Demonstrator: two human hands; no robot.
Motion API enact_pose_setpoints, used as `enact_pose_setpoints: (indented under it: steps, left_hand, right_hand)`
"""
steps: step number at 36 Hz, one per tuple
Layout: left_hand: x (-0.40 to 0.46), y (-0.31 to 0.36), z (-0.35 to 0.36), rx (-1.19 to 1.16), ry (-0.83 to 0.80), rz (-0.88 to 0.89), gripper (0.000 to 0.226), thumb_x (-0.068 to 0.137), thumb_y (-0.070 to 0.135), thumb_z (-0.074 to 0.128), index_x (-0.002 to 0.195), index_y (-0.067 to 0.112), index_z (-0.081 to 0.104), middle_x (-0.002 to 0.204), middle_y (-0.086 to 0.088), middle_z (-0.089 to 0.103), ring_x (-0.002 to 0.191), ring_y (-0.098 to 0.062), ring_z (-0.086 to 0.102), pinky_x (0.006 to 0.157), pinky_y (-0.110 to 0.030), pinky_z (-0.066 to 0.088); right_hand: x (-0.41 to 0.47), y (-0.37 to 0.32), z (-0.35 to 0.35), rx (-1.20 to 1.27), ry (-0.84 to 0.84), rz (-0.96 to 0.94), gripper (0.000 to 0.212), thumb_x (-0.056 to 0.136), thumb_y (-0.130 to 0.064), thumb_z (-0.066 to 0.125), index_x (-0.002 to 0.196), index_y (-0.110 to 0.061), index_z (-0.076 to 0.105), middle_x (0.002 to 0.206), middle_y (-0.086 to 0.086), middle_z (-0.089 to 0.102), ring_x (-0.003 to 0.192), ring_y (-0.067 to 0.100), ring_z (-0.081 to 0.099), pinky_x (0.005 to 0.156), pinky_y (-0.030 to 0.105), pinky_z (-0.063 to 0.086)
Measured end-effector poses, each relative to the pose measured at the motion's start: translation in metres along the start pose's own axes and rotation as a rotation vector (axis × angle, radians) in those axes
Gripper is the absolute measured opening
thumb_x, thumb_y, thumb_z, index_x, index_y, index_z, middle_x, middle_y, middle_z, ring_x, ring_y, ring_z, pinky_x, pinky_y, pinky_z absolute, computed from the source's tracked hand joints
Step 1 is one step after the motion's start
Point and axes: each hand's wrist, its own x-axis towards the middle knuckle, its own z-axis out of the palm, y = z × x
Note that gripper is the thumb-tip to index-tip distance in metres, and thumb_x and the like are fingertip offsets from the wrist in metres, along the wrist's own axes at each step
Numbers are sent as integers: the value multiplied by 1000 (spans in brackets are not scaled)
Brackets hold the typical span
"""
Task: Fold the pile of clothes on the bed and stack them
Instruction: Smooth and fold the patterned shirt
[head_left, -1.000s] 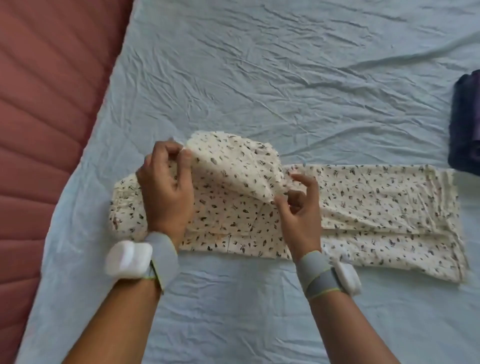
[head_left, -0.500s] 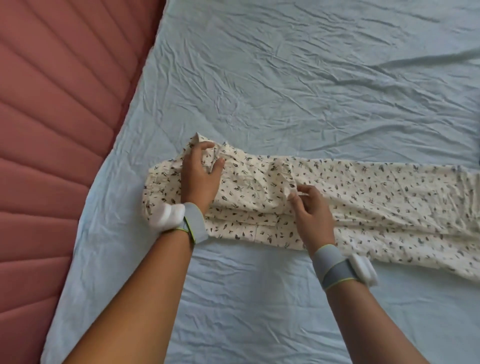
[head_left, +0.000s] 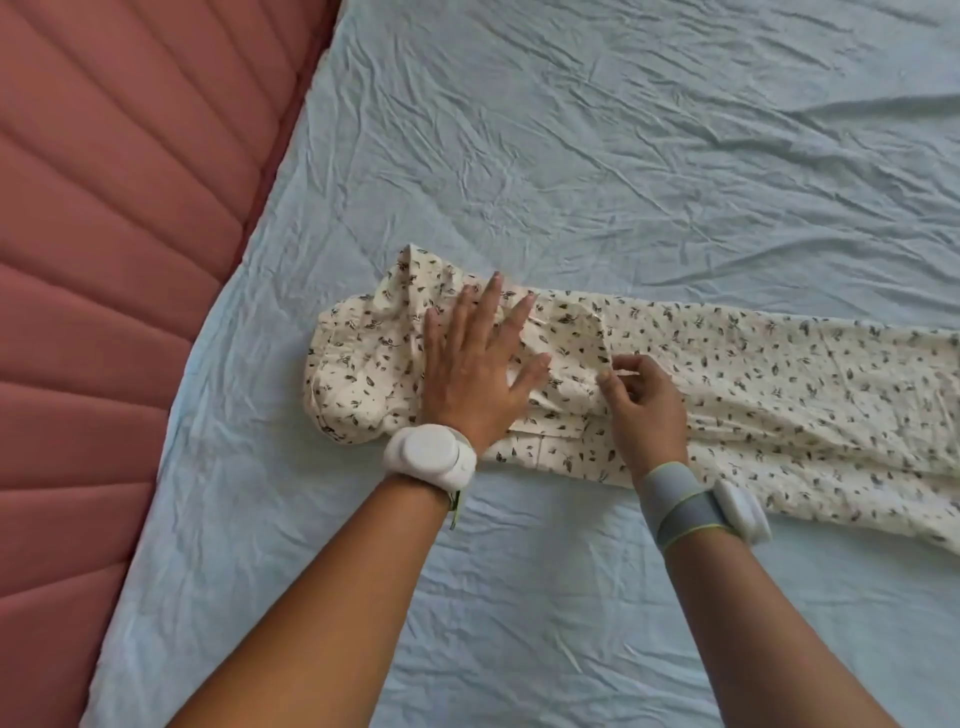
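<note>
Head cam has us looking down at the bed (head_left: 623, 156), pale blue sheet all wrinkled, with one floral garment (head_left: 753, 395) stretched left to right across the middle of it. We've got it narrowed into a long strip and the left end looks like it's been turned back over itself, so we'd say we're partway through this piece, with the cross folds yet to do. Our left hand (head_left: 475, 374) lies flat on the bunched left end, fingers straight and spread, pressing it down. Our right hand (head_left: 641, 397) has its grip pinched together on a fold edge just right of that. No finished stack shows anywhere, no pile either, so how much is left overall we can't tell. The garment's right end runs out of frame, and what kind of garment it is we honestly can't make out. Pink quilted headboard (head_left: 104, 260) sits on the left.
</note>
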Motion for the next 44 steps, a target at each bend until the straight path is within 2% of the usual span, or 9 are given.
enact_pose_setpoints:
  steps: [3, 8, 11, 14, 19, 24, 31, 36, 44]
  left_hand:
    - [0, -26, 18, 102, -133, -192, 76, 89, 76, 12, 152, 39, -11, 160, 7, -23, 147, -18, -20, 115, -62, -8]
    - [7, 9, 7, 152, 42, -166, 79, 90, 67, 14, 155, 25, -1, 161, -3, -16, 149, -25, -13, 116, -58, -13]
    - [3, 33, 17, 103, 29, 75, 72, 94, 60, 14, 156, 24, 6, 163, -2, -3, 150, -22, -4, 120, -52, -5]
    - [0, 20, 35, 137, -74, 2, 78, 89, 68, -9, 155, 27, -3, 163, 1, -8, 150, -18, -8, 120, -46, -8]
    - [-3, 17, 51, 172, -69, -68, 81, 90, 68, 12, 156, 22, 1, 164, -1, -6, 150, -18, -8, 120, -46, -7]
    - [3, 44, 40, 148, -78, -192, 87, 84, 70, 11, 155, 22, -3, 162, -2, -12, 149, -21, -13, 116, -52, -17]
    - [4, 147, 61, 131, -124, 148, 73, 91, 55, 11, 155, 21, 9, 163, -3, -1, 150, -22, -4, 117, -50, -12]
    - [11, 224, 107, 189, -249, 238, 74, 92, 57, 3, 155, 18, -7, 161, -2, -16, 149, -23, -15, 117, -52, -12]
    - [16, 303, 142, 116, -226, 304, 68, 96, 53, 9, 156, 22, 2, 163, -1, -6, 150, -23, -9, 118, -55, -5]
  right_hand:
    - [0, -2, -1, -5, -1, -2, 8, 92, -24, 63, 100, -24, 59, 86, -2, 67, 77, 12, 63, 59, 18, 46]
    - [-4, -7, 5, -239, 112, -184, 26, 92, -17, 57, 118, -16, 53, 103, 3, 59, 91, 17, 58, 85, 37, 51]
    - [-5, -5, 12, -461, 159, -434, 46, 88, -10, 54, 133, -12, 47, 132, 12, 49, 123, 27, 43, 106, 39, 33]
    - [1, -2, 16, -684, -67, -497, 56, 97, -21, 43, 151, -23, 26, 158, 3, 22, 146, 21, 16, 118, 44, 12]
    - [32, 21, -3, -945, -350, -385, 57, 97, -58, 14, 145, -50, -16, 156, -14, -26, 142, 11, -28, 115, 48, -19]
    - [31, 11, -21, -494, -237, -367, 58, 102, -44, 31, 151, -37, 1, 160, -11, 6, 147, 10, -6, 117, 41, -10]
    - [36, 74, -107, -899, -96, -203, 69, 91, -60, 4, 149, -27, -15, 157, -6, -22, 141, 8, -27, 114, 37, -22]
    - [50, 114, -186, -999, 50, -98, 76, 88, -65, -2, 150, -25, -15, 155, -7, -23, 140, 9, -27, 112, 41, -24]
    - [63, 118, -269, -806, 267, 85, 89, 89, -64, 45, 153, -11, 12, 157, 15, 18, 139, 35, 21, 111, 47, 20]
